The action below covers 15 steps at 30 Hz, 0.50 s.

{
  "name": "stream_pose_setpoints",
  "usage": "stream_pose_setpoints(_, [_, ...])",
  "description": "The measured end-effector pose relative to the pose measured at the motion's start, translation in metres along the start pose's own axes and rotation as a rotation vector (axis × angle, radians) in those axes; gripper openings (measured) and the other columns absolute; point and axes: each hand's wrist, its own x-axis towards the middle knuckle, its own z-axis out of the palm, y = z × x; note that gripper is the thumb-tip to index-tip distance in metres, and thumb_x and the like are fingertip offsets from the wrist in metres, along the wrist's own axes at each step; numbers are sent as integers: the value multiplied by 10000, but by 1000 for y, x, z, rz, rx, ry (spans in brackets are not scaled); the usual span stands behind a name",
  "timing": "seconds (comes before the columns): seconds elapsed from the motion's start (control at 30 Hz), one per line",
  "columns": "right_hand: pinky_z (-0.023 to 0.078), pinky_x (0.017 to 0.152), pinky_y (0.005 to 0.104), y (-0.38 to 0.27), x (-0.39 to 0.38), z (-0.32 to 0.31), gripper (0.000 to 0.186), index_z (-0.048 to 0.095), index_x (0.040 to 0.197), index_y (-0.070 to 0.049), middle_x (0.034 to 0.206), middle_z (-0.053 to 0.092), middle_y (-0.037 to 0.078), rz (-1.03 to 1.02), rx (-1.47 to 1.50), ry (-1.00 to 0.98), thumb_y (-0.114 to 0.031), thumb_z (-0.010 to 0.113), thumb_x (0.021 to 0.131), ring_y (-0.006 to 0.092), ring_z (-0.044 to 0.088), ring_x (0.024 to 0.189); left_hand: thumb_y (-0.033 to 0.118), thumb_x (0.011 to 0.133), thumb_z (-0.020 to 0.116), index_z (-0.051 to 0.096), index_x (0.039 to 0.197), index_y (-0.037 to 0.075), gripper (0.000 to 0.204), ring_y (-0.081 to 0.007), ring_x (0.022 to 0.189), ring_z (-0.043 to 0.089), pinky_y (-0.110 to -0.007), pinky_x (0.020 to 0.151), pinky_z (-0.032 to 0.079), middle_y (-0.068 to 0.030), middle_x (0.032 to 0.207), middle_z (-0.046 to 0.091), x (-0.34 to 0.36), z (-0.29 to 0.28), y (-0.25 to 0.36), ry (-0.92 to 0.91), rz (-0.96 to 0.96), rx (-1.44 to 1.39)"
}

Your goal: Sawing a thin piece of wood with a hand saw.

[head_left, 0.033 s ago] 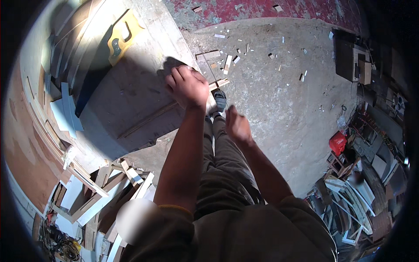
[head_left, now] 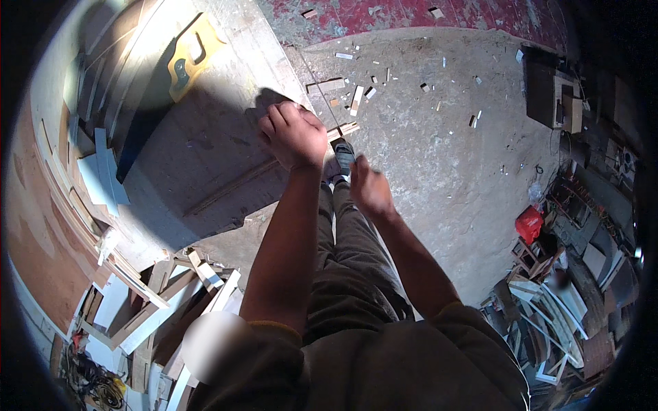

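Observation:
My left hand (head_left: 295, 133) is closed over a narrow wooden strip (head_left: 236, 185), pressing it on the workbench (head_left: 205, 151) near the bench's right edge. The strip's light end (head_left: 349, 128) juts out past that edge. Closed around the near end of a thin saw, my right hand (head_left: 371, 188) is low beside the bench; its fingers hide the handle. Seen nearly edge-on, the saw's blade (head_left: 321, 83) runs up and left from the hand, crossing the strip's jutting end. A second handsaw with a yellow handle (head_left: 195, 55) lies flat on the bench, further left.
Small wood offcuts (head_left: 357, 101) are scattered over the concrete floor (head_left: 445, 171). Piles of scrap wood lie at lower left (head_left: 130, 315) and lower right (head_left: 555, 322). A red bag (head_left: 528, 224) sits at right. My shoe (head_left: 344, 156) is below the strip's end.
My right hand has moved slightly forward and up, and the saw blade has slid further forward across the strip. My left hand has stayed in place.

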Motion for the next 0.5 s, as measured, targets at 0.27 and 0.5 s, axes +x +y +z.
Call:
stream_pose_setpoints(0.27, [484,523,616,-9,-18,-13,276,490,1186,-49,675,615,306,164,42,-172,-259,516,1008,520,618,626,180,841,575,566,931,105,117,-370,965,537,-527,823,408,-120,982,560,-1,0,-1,-27,-1,-6])
stream_pose_setpoints(0.5, [486,538,625,-17,5,-6,261,490,1174,-50,644,612,301,234,52,-185,-242,519,1000,513,626,606,176,768,615,546,891,119,152,-349,967,528,-507,828,410,-110,966,534,-1,2,-3,-20,-6,14])
